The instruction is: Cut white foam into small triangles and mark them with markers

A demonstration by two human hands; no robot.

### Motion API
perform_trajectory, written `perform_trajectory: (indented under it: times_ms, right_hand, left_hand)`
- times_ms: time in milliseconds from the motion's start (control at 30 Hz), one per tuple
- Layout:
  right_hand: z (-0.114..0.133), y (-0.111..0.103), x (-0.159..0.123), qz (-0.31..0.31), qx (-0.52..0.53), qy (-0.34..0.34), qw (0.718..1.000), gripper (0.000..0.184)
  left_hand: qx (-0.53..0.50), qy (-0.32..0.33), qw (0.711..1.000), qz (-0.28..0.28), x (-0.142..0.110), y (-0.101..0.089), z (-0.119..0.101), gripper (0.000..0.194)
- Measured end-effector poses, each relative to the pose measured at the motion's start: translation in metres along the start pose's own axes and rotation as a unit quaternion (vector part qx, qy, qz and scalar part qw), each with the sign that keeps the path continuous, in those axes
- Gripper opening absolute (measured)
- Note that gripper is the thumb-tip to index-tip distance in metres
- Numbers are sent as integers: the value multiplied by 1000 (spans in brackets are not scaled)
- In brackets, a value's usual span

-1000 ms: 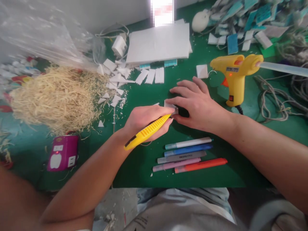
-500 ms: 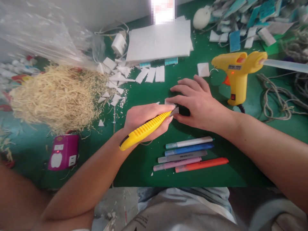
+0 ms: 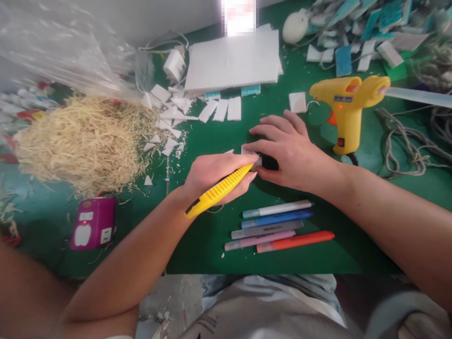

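My left hand (image 3: 219,176) is closed around a yellow box cutter (image 3: 221,189), its blade pointing right and up. The blade tip meets a small white foam piece (image 3: 248,149) on the green table, between my two hands. My right hand (image 3: 284,148) rests on the table, its outer fingers spread. Its forefinger and thumb press on the foam piece and steady it, hiding part of it. Below my hands lie several markers (image 3: 277,221) in white, blue, grey, pink and orange. White foam strips (image 3: 221,109) lie beyond my left hand.
A yellow glue gun (image 3: 349,113) stands on the right, beside loose grey cord (image 3: 406,146). Straw-like shreds (image 3: 84,146) pile up on the left, above a purple box (image 3: 93,223). White foam sheets (image 3: 233,61) lie at the back, foam scraps (image 3: 353,28) at the back right.
The box cutter has slid a little to the right and up, its blade pushed further toward the foam piece. My right hand has stayed in place.
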State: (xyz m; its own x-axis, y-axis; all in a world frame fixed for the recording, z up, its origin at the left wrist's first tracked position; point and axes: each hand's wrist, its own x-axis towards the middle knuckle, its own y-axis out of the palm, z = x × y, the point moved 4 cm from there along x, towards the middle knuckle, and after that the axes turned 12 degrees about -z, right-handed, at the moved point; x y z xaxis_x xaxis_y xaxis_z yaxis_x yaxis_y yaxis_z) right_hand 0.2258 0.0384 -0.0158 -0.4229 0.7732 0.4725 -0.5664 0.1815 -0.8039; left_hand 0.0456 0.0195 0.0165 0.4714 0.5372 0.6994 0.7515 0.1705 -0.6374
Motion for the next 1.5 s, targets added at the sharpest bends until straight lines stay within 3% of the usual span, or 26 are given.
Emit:
perform_trajectory:
  times_ms: [667, 1067, 1500]
  right_hand:
    - [0, -1, 0, -2, 0, -6, 1000, 34]
    - [0, -1, 1, -2, 6, 4, 1000, 34]
    - [2, 0, -1, -2, -8, 5, 1000, 35]
  left_hand:
    - [3, 26, 1000, -1, 2, 2, -1, 15]
    - [-1, -14, 1000, 20, 7, 3, -1, 14]
    - [-21, 7, 999, 30, 13, 1, 1, 13]
